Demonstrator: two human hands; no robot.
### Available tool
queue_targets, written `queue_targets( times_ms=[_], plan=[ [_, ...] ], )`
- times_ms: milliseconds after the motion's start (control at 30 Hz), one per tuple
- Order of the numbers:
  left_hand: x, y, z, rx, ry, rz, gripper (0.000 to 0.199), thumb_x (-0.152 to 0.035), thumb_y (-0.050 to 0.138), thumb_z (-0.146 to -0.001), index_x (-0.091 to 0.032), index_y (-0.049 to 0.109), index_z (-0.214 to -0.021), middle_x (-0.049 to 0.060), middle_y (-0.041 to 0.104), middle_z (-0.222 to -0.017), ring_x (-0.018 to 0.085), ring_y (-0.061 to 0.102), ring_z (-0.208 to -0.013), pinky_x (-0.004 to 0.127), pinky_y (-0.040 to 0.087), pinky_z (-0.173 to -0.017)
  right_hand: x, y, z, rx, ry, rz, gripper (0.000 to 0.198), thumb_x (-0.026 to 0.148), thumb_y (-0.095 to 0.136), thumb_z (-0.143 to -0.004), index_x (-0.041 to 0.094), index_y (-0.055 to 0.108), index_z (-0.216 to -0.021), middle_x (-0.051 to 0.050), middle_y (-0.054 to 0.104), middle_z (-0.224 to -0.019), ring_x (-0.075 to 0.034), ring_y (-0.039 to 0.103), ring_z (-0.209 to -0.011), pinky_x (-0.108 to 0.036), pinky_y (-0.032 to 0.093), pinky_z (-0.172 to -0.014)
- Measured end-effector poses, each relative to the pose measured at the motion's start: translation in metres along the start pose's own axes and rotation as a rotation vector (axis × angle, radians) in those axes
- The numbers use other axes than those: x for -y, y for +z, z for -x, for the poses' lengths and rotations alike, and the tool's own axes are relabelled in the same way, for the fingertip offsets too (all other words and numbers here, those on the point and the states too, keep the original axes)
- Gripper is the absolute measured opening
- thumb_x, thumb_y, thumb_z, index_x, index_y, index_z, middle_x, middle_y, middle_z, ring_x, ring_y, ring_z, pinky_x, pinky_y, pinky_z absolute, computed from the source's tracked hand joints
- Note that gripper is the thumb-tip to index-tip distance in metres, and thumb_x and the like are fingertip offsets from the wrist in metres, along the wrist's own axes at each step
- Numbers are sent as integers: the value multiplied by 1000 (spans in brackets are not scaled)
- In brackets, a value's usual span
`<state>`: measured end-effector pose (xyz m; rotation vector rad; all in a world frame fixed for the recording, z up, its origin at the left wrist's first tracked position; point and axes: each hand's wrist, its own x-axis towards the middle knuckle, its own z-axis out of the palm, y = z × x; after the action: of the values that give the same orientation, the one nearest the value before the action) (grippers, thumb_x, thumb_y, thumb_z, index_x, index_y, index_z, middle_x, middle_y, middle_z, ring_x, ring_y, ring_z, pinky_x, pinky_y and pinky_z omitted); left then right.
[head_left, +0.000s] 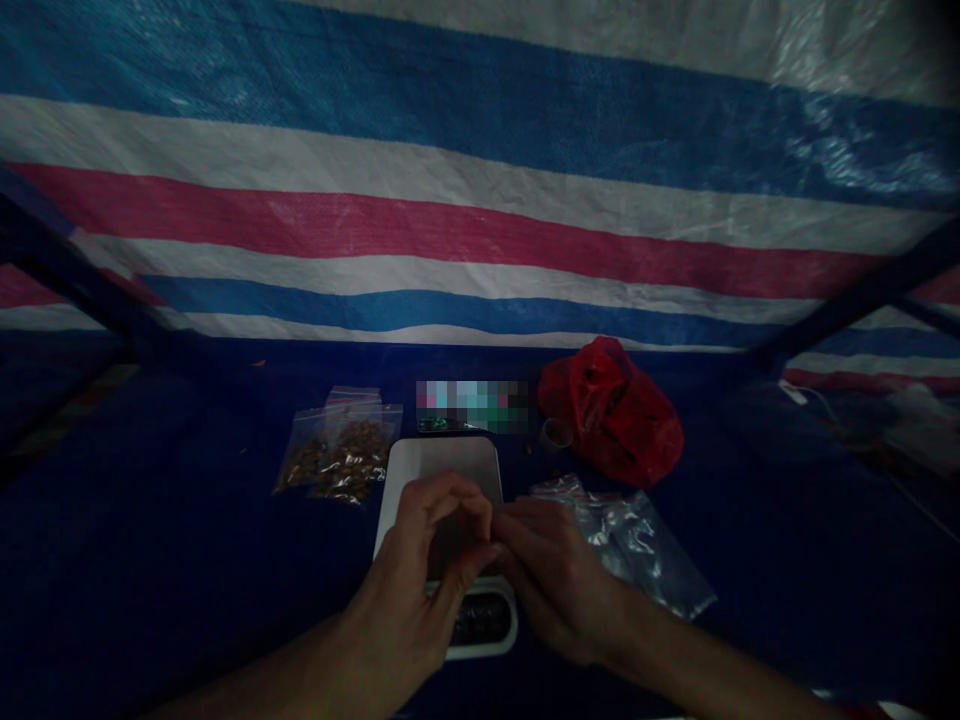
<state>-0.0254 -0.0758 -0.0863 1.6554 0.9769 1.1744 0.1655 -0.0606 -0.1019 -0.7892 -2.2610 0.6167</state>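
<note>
My left hand (442, 555) is above a white kitchen scale (401, 460), its fingers curled and thumb pressed toward the fingertips. Beside it, my right hand (551, 570) is closed, and its fingertips meet those of the left. Whatever the two hands pinch between them is too dark and small to make out. The scale's dark button panel (484, 618) shows partly below the left hand. Left of the scale lie clear zip bags (349, 460) filled with small brown pieces. Flat clear zip bags (645, 545) rest near my right forearm.
A red plastic bag (615, 415) stands behind the zip bags, with a small clear cup (556, 433) against it. A phone-like device (442, 424), partly blurred out, lies behind the scale. Striped sheeting (450, 230) hangs behind the blue surface (187, 560); dark bars (847, 290) slant at both sides.
</note>
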Motion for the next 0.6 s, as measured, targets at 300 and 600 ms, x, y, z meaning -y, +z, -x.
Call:
queue_targets(
  times_ms=[300,600],
  plan=[
    [5,5,-4,-19,24,-114,32,2,44,-89,-25,50,-105,-3,59,-87,11,63,-78,21,56,-70,-1,0,-1,35,-60,288,17,12,39,-96,20,51,-87,-1,59,-70,-17,47,-60,-34,26,-61],
    [17,7,1,72,44,-9,35,7,40,-78,-23,48,-95,-2,51,-85,11,50,-76,22,48,-66,-2,2,1,49,-91,239,15,13,40,-95,19,53,-89,-1,61,-74,-16,49,-62,-34,27,-61]
  ],
)
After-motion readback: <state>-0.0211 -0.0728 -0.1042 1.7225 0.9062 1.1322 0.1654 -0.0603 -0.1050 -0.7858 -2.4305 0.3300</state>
